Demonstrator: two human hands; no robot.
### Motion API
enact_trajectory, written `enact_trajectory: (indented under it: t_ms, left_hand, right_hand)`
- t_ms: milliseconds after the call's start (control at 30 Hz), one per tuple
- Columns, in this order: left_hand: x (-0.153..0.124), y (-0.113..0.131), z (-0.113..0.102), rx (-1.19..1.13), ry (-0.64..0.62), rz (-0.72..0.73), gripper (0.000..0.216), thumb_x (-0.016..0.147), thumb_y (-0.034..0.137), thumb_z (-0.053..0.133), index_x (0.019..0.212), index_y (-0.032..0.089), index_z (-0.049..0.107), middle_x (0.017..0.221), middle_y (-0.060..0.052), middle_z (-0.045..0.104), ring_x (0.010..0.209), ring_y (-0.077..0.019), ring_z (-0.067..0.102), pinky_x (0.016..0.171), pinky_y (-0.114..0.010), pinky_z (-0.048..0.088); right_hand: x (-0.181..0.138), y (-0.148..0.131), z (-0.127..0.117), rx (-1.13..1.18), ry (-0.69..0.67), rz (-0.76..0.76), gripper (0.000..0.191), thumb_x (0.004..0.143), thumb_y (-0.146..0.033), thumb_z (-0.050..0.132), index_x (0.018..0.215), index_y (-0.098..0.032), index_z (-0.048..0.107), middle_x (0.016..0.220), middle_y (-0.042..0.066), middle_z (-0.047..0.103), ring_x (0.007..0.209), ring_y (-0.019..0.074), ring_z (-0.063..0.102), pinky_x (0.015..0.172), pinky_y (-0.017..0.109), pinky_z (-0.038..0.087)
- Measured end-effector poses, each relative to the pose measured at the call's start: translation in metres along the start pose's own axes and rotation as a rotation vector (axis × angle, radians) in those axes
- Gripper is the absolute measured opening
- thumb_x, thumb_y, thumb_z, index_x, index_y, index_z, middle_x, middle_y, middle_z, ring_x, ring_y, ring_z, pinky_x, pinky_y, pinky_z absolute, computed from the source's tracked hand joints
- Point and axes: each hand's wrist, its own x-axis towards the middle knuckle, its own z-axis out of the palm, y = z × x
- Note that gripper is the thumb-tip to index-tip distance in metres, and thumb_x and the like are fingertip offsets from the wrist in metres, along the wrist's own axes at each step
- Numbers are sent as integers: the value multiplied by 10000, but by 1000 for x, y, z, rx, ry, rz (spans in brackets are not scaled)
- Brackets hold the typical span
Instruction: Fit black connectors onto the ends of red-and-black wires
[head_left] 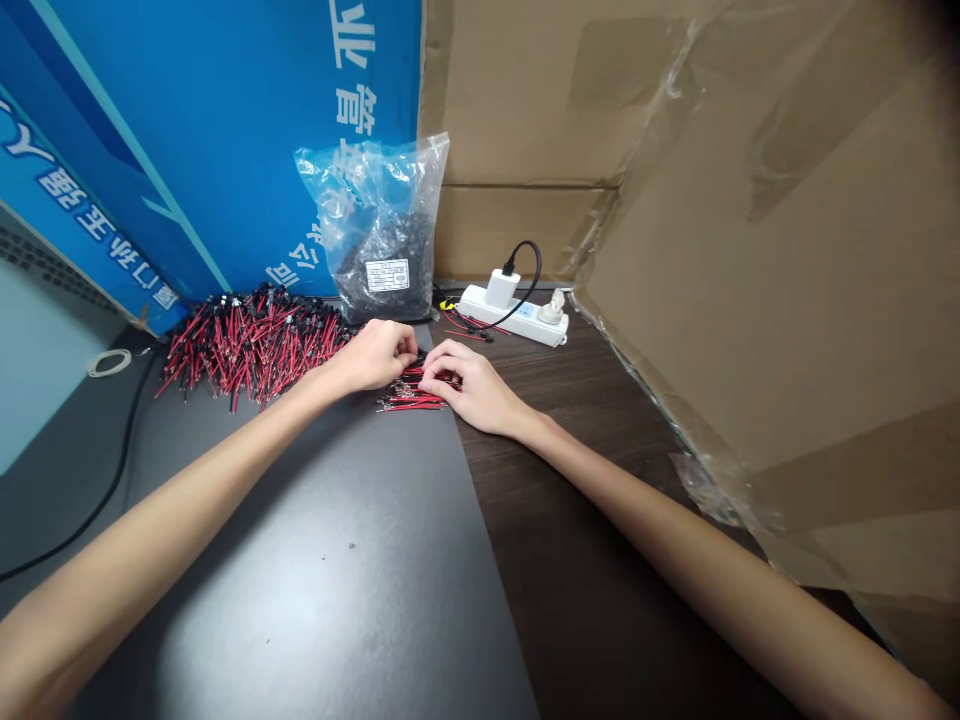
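My left hand (377, 356) and my right hand (471, 386) meet over a small bundle of red and black wires (411, 397) at the far end of a dark grey mat (322, 560). Both hands have their fingers curled and pinched on the wires of that bundle. Just left of my left hand spreads a large pile of the same red and black wires (247, 342). Behind the hands stands a clear plastic bag (379, 230) filled with small dark parts and bearing a white label.
A white power strip (517, 315) with a plugged charger and black cable lies behind my right hand. A blue printed board (187, 140) leans at the back left, cardboard walls (750, 250) close the back and right. A black cable (112, 470) runs along the left.
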Motion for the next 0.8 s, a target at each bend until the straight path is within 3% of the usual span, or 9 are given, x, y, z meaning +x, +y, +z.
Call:
enact_trajectory:
  t_ms: [233,433,667,800]
  left_hand:
    - [-9,1,-2,-3,131,13,130,783,111,579,812,139,703,747,-47,717,671,-173,645,640,-279,455]
    - [-34,8,-4,-84,399,141,129,791,130,592,877,146,686,813,-39,713,707,-155,649,681,-278,498]
    - [-60,22,18,-276,618,111,137,820,127,624,902,149,731,818,-29,679,689,-125,615,634,-255,495]
    - [-67,27,32,-322,717,84,230,883,149,623,1044,212,776,913,-39,662,815,-139,621,722,-284,527]
  right_hand:
    - [1,-3,0,-83,-5,-22,159,980,-194,538,831,-199,593,989,55,629,939,202,556,901,377,448]
    - [2,-2,0,-41,100,42,143,985,-237,521,852,-205,565,878,31,635,851,192,558,833,349,442]
    - [1,2,1,105,139,96,132,964,-267,552,988,-189,657,851,23,670,770,165,605,743,307,473]
    - [0,2,0,32,129,29,214,986,-285,547,895,-192,717,890,42,687,820,175,630,797,321,482]
